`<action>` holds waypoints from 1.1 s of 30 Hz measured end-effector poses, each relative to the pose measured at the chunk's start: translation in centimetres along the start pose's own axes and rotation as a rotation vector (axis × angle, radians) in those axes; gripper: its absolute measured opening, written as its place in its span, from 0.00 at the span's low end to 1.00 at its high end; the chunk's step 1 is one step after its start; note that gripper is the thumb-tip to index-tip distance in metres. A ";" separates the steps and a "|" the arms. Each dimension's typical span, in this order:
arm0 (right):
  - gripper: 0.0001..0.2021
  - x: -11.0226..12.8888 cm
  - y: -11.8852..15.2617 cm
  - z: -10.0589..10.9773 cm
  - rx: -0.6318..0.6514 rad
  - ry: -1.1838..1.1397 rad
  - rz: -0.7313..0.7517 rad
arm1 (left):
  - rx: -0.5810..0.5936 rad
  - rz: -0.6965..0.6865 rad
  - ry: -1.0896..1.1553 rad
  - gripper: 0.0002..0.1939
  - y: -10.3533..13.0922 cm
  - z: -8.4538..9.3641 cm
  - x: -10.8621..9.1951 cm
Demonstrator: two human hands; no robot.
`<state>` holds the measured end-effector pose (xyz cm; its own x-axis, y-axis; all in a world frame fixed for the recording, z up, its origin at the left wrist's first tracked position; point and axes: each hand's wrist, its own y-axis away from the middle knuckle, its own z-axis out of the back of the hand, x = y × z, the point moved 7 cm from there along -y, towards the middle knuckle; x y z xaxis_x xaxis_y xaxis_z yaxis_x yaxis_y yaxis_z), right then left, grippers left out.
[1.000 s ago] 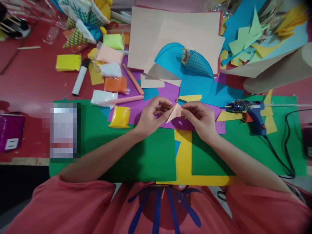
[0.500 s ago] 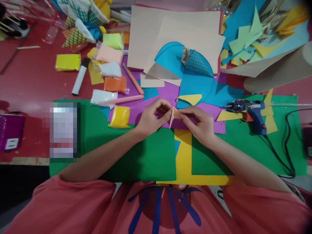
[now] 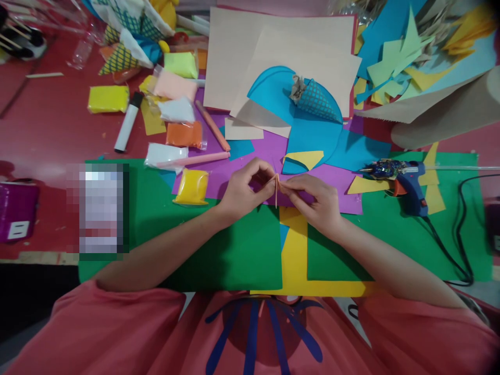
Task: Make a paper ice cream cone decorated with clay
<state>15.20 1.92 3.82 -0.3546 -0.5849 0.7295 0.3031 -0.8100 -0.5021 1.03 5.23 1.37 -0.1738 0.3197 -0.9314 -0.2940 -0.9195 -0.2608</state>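
Note:
Between my two hands is a small folded piece of peach paper (image 3: 276,194), seen nearly edge-on. My left hand (image 3: 248,187) pinches it from the left, thumb and fingertips together. From the right, my right hand (image 3: 315,197) pinches its other side. Both hands hover over a purple sheet (image 3: 269,148) and the near green sheets (image 3: 234,250). Just beyond them lies a blue paper disc (image 3: 312,135) bearing a small patterned cone (image 3: 318,99) with crumpled brown paper at its wide end. A yellow paper scrap (image 3: 304,159) rests on the disc's near edge.
A blue glue gun (image 3: 410,185) with a black cord lies at right. Packets of coloured clay, such as a yellow one (image 3: 191,186), and a white marker (image 3: 128,124) are at left, beyond a blurred-out rectangle (image 3: 102,211). Paper scraps (image 3: 398,62) are heaped at back right.
The peach paper has turned or folded so its flat face no longer shows, leaving a thin edge. My right hand has shifted slightly left and down; my left hand stays nearly still.

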 end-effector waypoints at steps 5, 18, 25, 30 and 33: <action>0.10 0.1 0.0 -0.2 0.020 0.004 0.023 | -0.005 0.008 -0.030 0.06 0.1 0.0 -0.1; 0.05 -1.2 -0.5 1.1 -0.095 -0.138 -0.263 | -0.088 0.077 0.062 0.16 -0.2 0.7 0.7; 0.05 -1.1 -0.7 0.6 0.000 -0.117 -0.261 | -0.067 -0.012 0.040 0.14 -0.2 0.6 -0.2; 0.06 -1.1 -0.7 0.8 -0.042 -0.022 -0.195 | -0.038 -0.052 -0.039 0.14 -0.2 0.4 -0.6; 0.07 -0.7 -0.6 1.0 -0.061 0.055 -0.121 | -0.031 -0.112 -0.100 0.11 0.0 0.3 -1.1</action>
<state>16.11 2.89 4.08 -0.4337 -0.4828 0.7608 0.2013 -0.8749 -0.4404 0.97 4.98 2.48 -0.2348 0.4402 -0.8666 -0.2880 -0.8831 -0.3705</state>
